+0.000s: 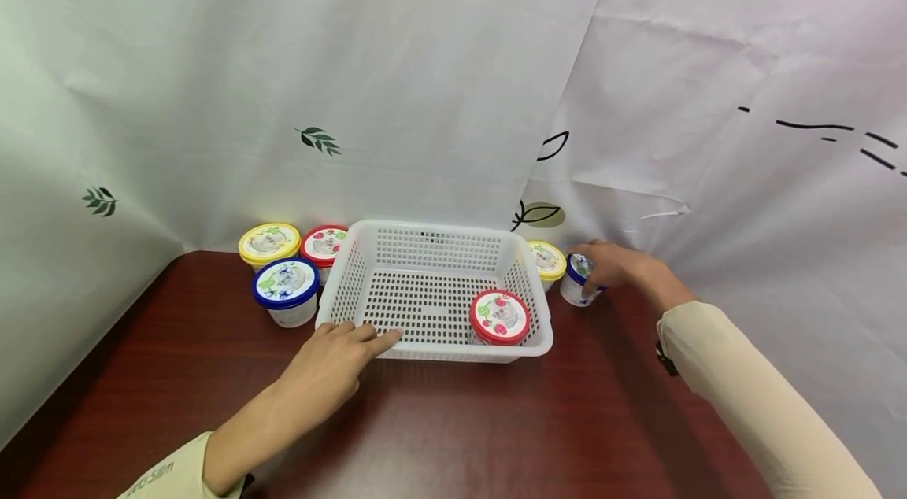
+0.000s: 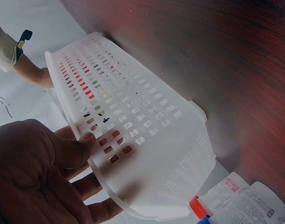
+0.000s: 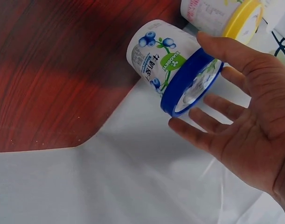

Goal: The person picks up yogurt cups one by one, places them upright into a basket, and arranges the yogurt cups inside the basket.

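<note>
My left hand [image 1: 329, 365] holds the front left rim of a white plastic basket [image 1: 453, 349]. In the left wrist view its thumb [image 2: 81, 147] lies on the outer wall and the fingers reach over the rim. Inside the basket, at the front right, sits a red-lidded tub [image 1: 499, 318]. To the right, my right hand [image 1: 609, 267] is over a blue-lidded tub [image 1: 577, 290] with blueberry pictures. The right wrist view shows its thumb and fingers spread around the blue lid [image 3: 186, 86], not closed on it. Whether the fingertips touch the lid is unclear.
Left of the basket stand a yellow-lidded tub [image 1: 269, 243], a red-lidded tub [image 1: 323, 245] and a blue-lidded tub [image 1: 286, 290]. Another yellow-lidded tub [image 1: 546, 261] is between the basket and the right hand. A white sheet [image 1: 425, 90] hangs behind the dark red table [image 1: 453, 428].
</note>
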Demonstrator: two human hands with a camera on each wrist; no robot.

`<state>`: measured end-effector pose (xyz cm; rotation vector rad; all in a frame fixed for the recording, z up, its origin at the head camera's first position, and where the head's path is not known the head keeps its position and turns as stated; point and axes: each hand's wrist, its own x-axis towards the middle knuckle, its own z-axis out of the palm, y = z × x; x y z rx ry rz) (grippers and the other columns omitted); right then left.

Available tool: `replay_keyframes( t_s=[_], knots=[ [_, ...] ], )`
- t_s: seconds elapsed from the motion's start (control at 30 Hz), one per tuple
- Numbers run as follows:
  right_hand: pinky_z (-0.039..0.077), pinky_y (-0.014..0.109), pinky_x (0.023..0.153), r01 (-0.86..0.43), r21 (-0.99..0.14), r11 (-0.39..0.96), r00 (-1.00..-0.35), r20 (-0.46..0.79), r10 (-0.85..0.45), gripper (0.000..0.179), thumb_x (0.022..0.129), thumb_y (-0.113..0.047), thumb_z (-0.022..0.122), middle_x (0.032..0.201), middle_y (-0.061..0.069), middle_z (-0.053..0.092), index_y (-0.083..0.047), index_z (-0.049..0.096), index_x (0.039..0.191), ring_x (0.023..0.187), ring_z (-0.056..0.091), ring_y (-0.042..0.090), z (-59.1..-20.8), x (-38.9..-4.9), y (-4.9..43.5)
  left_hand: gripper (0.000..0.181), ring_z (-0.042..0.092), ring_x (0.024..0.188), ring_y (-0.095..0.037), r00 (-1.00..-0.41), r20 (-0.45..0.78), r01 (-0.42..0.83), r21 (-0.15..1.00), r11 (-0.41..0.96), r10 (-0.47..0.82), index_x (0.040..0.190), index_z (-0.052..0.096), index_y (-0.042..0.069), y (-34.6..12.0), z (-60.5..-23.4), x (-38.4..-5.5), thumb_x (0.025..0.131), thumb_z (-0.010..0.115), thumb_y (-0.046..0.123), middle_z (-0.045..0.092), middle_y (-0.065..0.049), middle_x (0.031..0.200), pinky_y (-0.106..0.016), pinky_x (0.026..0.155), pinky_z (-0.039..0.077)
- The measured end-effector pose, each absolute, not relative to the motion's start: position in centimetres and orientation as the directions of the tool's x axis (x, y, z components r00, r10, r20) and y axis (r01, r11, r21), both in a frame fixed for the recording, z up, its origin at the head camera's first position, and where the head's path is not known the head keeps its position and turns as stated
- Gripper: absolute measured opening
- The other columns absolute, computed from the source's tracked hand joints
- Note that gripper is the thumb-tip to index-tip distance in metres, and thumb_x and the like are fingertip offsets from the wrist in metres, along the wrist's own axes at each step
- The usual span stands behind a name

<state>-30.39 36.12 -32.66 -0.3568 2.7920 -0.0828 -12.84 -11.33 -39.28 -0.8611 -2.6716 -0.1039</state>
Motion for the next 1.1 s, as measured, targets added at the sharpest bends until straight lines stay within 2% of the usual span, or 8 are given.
replay_keyframes(
  t_s=[0.23,0.53,0.8,0.97,1.1],
  knots=[
    [0.057,0.062,0.111,-0.234,-0.106,0.966,-0.919,-0.301,-0.256,0.098,0.081,-0.013,0.095,0.163,0.040,0.047,-0.002,0.049,0.166,0.140,0.059,0.052,-33.0,-30.5,36.3,0.064,0.071,0.089,-0.024,-0.767,0.328,0.575,-0.028,0.818,0.551,0.140,0.080,0.027,-11.3,-39.3,-12.8,0.086,0.078,-0.007,0.081,0.000,0.110,-0.044,0.083,0.058],
    [0.060,0.056,0.103,-0.256,-0.123,0.959,-0.927,-0.250,-0.279,0.103,0.078,-0.026,0.098,0.161,0.036,0.051,-0.010,0.049,0.167,0.134,0.062,0.048,-35.9,-33.2,38.9,0.065,0.069,0.087,-0.023,-0.760,0.346,0.572,-0.044,0.819,0.550,0.139,0.080,0.027,-11.4,-39.5,-12.8,0.084,0.078,-0.007,0.080,0.001,0.107,-0.043,0.081,0.057],
    [0.059,0.060,0.105,-0.214,-0.135,0.967,-0.929,-0.277,-0.244,0.111,0.076,-0.026,0.099,0.164,0.038,0.046,-0.012,0.044,0.172,0.138,0.059,0.051,-36.5,-33.8,39.4,0.065,0.068,0.087,-0.023,-0.756,0.354,0.574,-0.045,0.817,0.551,0.138,0.080,0.027,-11.4,-39.5,-12.8,0.084,0.078,-0.008,0.079,0.001,0.106,-0.043,0.081,0.057],
    [0.060,0.061,0.101,-0.218,-0.113,0.969,-0.931,-0.275,-0.241,0.111,0.075,-0.032,0.100,0.161,0.037,0.048,-0.015,0.047,0.171,0.133,0.061,0.050,-37.0,-34.3,39.9,0.064,0.068,0.087,-0.023,-0.756,0.354,0.576,-0.041,0.817,0.551,0.137,0.080,0.027,-11.4,-39.5,-12.8,0.084,0.078,-0.008,0.079,0.001,0.106,-0.043,0.081,0.056],
    [0.059,0.061,0.102,-0.207,-0.102,0.973,-0.930,-0.288,-0.228,0.108,0.075,-0.037,0.099,0.159,0.036,0.050,-0.016,0.051,0.169,0.132,0.061,0.049,-36.0,-33.5,39.0,0.064,0.069,0.087,-0.023,-0.756,0.355,0.575,-0.042,0.817,0.550,0.137,0.080,0.027,-11.4,-39.5,-12.8,0.084,0.078,-0.008,0.079,0.001,0.106,-0.043,0.081,0.056]
  ],
)
